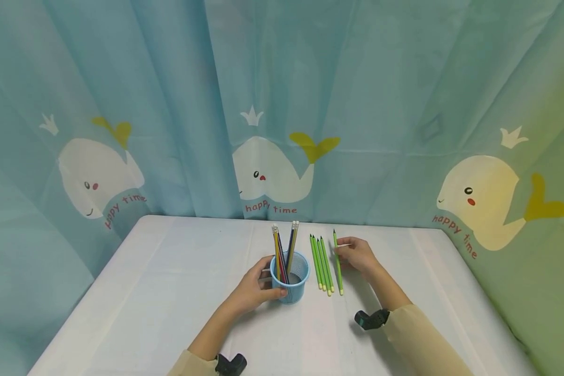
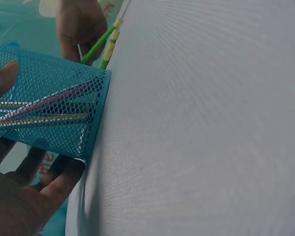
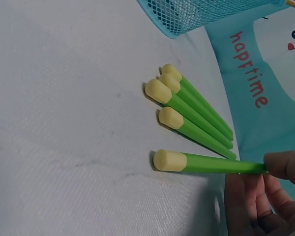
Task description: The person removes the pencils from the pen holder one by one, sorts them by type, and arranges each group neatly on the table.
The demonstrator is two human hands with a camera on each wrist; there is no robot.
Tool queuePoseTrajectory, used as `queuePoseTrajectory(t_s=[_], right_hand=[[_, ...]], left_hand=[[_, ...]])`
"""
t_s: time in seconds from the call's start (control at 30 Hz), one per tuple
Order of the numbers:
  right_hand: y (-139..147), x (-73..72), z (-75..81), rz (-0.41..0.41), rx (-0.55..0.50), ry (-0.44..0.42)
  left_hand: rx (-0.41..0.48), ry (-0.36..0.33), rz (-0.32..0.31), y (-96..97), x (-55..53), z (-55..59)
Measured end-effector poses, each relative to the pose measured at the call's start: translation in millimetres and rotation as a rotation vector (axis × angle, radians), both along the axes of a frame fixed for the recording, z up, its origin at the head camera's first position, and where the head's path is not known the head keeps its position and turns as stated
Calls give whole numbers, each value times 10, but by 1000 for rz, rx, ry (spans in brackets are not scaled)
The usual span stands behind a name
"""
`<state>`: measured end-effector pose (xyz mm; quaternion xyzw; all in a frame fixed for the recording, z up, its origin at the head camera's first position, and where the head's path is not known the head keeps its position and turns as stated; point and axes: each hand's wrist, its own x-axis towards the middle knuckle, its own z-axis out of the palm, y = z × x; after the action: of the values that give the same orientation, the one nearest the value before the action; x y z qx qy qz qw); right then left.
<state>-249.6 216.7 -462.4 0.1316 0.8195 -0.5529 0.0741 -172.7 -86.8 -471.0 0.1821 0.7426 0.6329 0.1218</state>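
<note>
A light-blue mesh pencil cup point(image 1: 295, 292) stands upright on the table, with several pencils point(image 1: 291, 245) leaning inside it. My left hand point(image 1: 254, 287) holds the cup from its left side, thumb in front and fingers behind; the left wrist view shows the mesh cup point(image 2: 54, 98) between thumb and fingers. To the right of the cup lie several green pencils point(image 1: 321, 263) side by side, their pale rounded ends toward me. My right hand point(image 1: 357, 255) pinches one more green pencil point(image 3: 211, 164) between thumb and fingers, just right of that row. Its pale end is at the tabletop.
A white cloth covers the table point(image 1: 169, 292). Behind it hangs a blue curtain point(image 1: 380, 104) printed with whales, along the table's back edge. Black wrist cameras point(image 1: 372, 319) sit on both forearms.
</note>
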Motion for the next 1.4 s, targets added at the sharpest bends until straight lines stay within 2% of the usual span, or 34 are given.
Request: queuePoseTrajectory(t_s=[0.37,0.63,0.77,0.87,1.03,1.13,1.23,1.4], right_hand=[[-42,-24,-66,31,94,32],[-60,23,-52,42,62,6],[-76,84,-6,71,74,50],[-85,197,51,172,47,136],[-170,447,122,484,-59,262],[-291,566,139,619,-80,294],[-423,632,118,671,-100,320],[-609,644,30,653,-166,353]], left_hand=[[12,-9,-6,-1,3,10],[10,-14,-14,-2,9,7],[8,9,-7,-9,1,3],[5,7,-7,-14,-1,4],[7,-17,-12,-8,10,-6],[5,-13,-15,-6,10,-9],[-1,-7,-13,-5,3,-1],[9,2,-16,-7,-9,-1]])
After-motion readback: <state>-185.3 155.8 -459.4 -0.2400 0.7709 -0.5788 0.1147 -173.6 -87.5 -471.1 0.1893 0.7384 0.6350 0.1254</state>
